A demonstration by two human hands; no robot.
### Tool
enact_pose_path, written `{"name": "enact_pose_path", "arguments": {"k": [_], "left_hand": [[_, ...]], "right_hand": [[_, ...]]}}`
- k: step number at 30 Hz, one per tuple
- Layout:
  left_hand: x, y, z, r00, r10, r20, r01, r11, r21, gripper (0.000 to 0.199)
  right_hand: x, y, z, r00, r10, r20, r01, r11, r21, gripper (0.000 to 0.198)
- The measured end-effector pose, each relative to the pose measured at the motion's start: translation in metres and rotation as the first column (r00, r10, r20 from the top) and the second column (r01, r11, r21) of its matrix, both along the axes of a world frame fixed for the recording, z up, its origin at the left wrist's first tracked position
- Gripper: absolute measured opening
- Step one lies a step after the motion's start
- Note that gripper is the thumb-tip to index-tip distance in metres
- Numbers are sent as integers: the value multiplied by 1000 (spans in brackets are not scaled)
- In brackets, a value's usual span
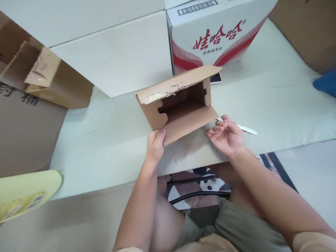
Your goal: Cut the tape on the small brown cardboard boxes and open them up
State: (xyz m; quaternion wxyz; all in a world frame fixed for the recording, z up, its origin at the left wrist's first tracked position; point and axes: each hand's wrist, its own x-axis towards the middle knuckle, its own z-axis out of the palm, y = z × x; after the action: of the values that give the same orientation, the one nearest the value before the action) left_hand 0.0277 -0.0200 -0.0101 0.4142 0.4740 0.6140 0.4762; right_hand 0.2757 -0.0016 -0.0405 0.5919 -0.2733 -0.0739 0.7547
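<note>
A small brown cardboard box (189,127) is tilted with its opening towards me. Its flaps are spread, and a ragged torn strip runs along the upper one. My left hand (155,147) pinches the near left corner of the lower flap, thumb on top. By the right corner of that flap, my right hand (227,136) has its fingers curled round a slim white pen-shaped tool (248,130). One end of the tool sticks out behind the hand; the other shows beside the flap. Whether it is a pen or a knife I cannot tell.
Behind stand a large white box (115,59) and a white-and-red water carton (212,38). A phone (216,78) lies partly hidden behind the small box. Brown cartons (28,129) are at left, near a pale yellow-green object (31,185). Something blue (325,83) is at right.
</note>
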Motion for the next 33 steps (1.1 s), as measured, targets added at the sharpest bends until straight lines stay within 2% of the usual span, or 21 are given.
{"name": "enact_pose_path", "arguments": {"k": [10, 16, 26, 33], "left_hand": [[1, 1, -1, 999, 41, 20, -41, 999, 2, 35], [2, 0, 2, 1000, 20, 11, -20, 1000, -9, 44], [3, 0, 0, 1000, 16, -3, -16, 1000, -23, 41], [3, 1, 0, 1000, -12, -22, 12, 1000, -16, 42]], "right_hand": [[-1, 0, 3, 1000, -11, 22, 12, 1000, -23, 32], [-2, -1, 6, 999, -45, 28, 47, 998, -50, 32], [0, 1, 8, 998, -44, 36, 46, 997, -61, 32], [2, 1, 12, 998, -42, -40, 41, 999, -30, 33]]}}
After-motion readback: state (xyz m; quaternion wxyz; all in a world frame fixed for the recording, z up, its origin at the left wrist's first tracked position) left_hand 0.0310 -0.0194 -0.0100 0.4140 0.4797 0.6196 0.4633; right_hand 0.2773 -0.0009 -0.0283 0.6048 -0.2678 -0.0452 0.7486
